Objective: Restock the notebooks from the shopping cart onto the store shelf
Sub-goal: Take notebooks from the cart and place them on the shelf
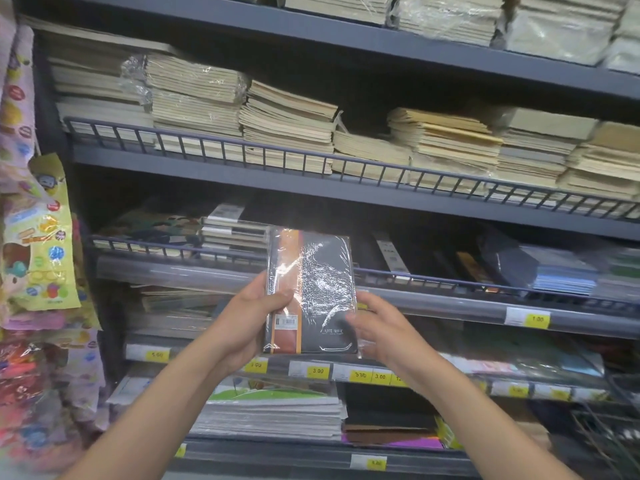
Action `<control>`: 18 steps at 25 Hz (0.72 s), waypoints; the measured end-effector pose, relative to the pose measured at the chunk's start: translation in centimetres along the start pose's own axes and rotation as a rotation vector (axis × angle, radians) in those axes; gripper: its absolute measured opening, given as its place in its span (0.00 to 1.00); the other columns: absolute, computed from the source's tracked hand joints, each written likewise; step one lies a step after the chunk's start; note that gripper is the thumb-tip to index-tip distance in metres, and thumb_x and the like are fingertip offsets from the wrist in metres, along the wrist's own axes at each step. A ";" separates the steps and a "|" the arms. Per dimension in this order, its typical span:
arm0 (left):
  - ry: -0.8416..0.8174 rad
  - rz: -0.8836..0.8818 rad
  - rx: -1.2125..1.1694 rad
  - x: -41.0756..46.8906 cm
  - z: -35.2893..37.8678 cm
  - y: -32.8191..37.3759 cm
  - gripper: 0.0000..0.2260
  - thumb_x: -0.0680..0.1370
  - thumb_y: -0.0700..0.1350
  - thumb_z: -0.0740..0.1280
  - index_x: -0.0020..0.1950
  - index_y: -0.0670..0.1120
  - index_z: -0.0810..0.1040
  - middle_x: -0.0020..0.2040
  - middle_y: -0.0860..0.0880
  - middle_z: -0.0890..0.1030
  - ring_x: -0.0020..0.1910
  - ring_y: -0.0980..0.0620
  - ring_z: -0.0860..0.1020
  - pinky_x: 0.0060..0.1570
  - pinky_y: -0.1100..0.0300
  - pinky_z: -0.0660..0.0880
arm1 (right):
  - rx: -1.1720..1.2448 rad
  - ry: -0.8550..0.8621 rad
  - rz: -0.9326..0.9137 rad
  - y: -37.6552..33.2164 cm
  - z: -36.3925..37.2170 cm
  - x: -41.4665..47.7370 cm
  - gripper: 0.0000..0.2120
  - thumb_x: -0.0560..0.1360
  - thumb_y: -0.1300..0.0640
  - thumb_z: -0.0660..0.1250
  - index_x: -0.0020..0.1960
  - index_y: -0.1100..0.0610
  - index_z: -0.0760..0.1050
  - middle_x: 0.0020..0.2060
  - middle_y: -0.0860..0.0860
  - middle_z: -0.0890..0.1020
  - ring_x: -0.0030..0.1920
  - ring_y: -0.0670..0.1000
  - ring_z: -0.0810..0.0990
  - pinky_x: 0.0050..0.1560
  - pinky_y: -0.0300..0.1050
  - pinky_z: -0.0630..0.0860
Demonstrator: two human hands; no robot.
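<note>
the notebook pack [311,289] stands upright before the middle shelf [450,282]. the left hand [249,320] grips its 8 o'clock edge and the right hand [384,327] pinches the 4 o'clock edge. it seems light and stiff, but the wrap looks slippery, so hold it by the edges. at 10 o'clock the shelf holds a wrapped stack [235,233], and at 3 o'clock dark notebooks [467,265].

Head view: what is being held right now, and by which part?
A plastic-wrapped black notebook, upright. The left hand grips its lower left edge, thumb on the front; the right hand holds its lower right edge.

Notebook [311,292] before shelf [346,199]
</note>
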State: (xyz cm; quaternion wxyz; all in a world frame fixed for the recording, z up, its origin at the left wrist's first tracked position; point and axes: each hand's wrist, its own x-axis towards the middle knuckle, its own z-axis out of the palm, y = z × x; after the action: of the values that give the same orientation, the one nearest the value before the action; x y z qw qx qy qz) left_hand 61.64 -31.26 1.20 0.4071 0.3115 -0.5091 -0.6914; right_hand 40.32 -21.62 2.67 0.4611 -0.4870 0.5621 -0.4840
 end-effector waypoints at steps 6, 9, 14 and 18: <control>-0.046 -0.030 0.080 1.5 1.4 0.4 0.17 0.82 0.41 0.67 0.72 0.48 0.73 0.59 0.45 0.86 0.59 0.44 0.84 0.66 0.42 0.75 | 0.069 0.033 -0.024 -0.1 -1.2 -0.4 0.17 0.80 0.62 0.66 0.68 0.51 0.75 0.56 0.54 0.85 0.53 0.53 0.85 0.52 0.55 0.82; 0.043 0.019 0.169 1.6 1.5 0.7 0.21 0.79 0.49 0.72 0.71 0.53 0.73 0.60 0.51 0.84 0.56 0.49 0.83 0.57 0.44 0.80 | 0.087 0.070 -0.022 -1.2 -2.2 0.4 0.15 0.81 0.63 0.65 0.65 0.51 0.75 0.55 0.54 0.86 0.50 0.54 0.85 0.51 0.54 0.82; 0.190 0.197 0.453 1.8 2.6 2.5 0.09 0.82 0.44 0.68 0.61 0.53 0.77 0.63 0.55 0.79 0.41 0.52 0.86 0.32 0.59 0.78 | 0.136 0.212 0.027 -3.4 -4.6 5.4 0.20 0.78 0.61 0.69 0.69 0.60 0.73 0.58 0.57 0.83 0.56 0.57 0.84 0.43 0.46 0.82; 0.206 0.153 0.548 4.1 3.2 3.8 0.22 0.83 0.37 0.61 0.75 0.52 0.71 0.73 0.54 0.73 0.36 0.49 0.86 0.28 0.61 0.77 | 0.123 0.227 0.088 -6.4 -4.9 8.7 0.19 0.79 0.64 0.68 0.68 0.67 0.70 0.56 0.61 0.83 0.49 0.53 0.85 0.46 0.46 0.83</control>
State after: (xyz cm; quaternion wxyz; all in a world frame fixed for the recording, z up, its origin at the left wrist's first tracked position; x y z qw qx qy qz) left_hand 57.98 -33.98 5.67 0.4082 0.4389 -0.6547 -0.4605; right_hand 35.24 -30.18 9.10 0.4442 -0.3749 0.6007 -0.5489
